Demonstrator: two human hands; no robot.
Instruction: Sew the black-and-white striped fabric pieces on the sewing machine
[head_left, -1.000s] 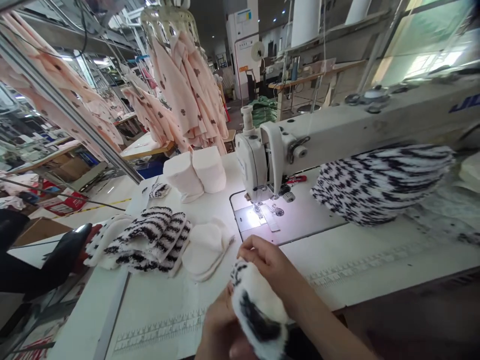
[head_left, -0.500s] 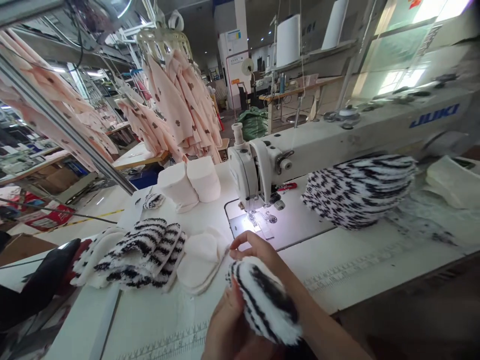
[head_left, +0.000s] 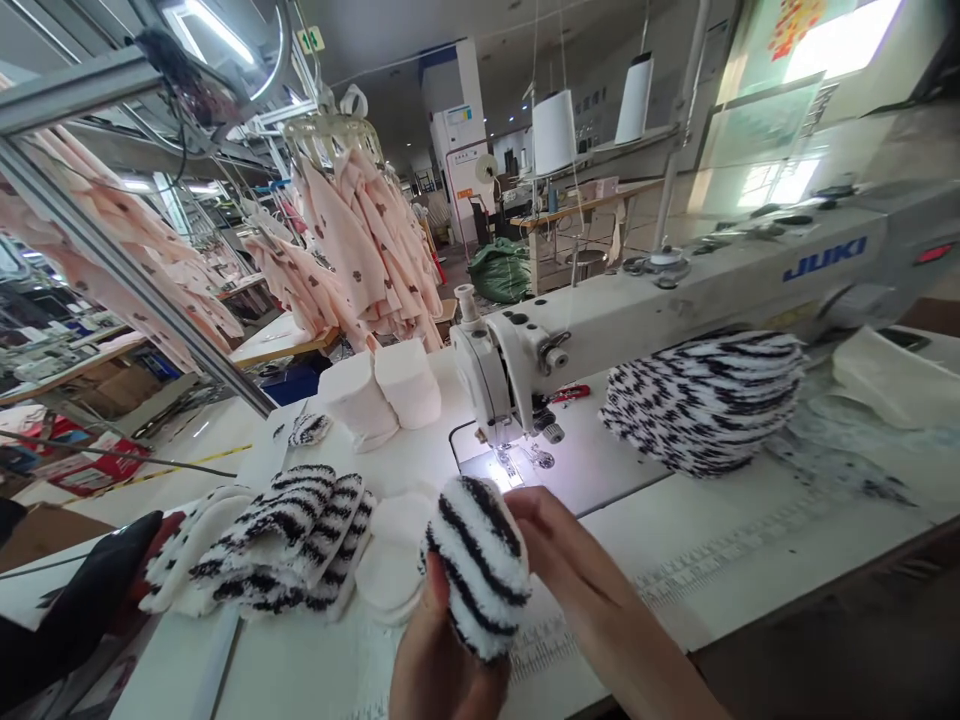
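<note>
A fuzzy black-and-white striped fabric piece, rounded in outline, is held up in front of the sewing machine. My left hand grips its lower left side, thumb on the striped face. At the upper right edge, my right hand has its fingers closed, the tips partly hidden behind the fabric. Just left of them, white oval fabric pieces lie stacked on the white table. The lit needle area is directly beyond the held piece.
Folded striped pieces lie at left, with two white fabric stacks behind them. A striped pile sits under the machine arm, near red-handled snips. Thread cones stand above; pink garments hang beyond.
The striped piece has turned its broad striped face upward and shifted slightly left and up. My right hand has moved from beside the white ovals to the piece's right edge. The view has tilted up.
</note>
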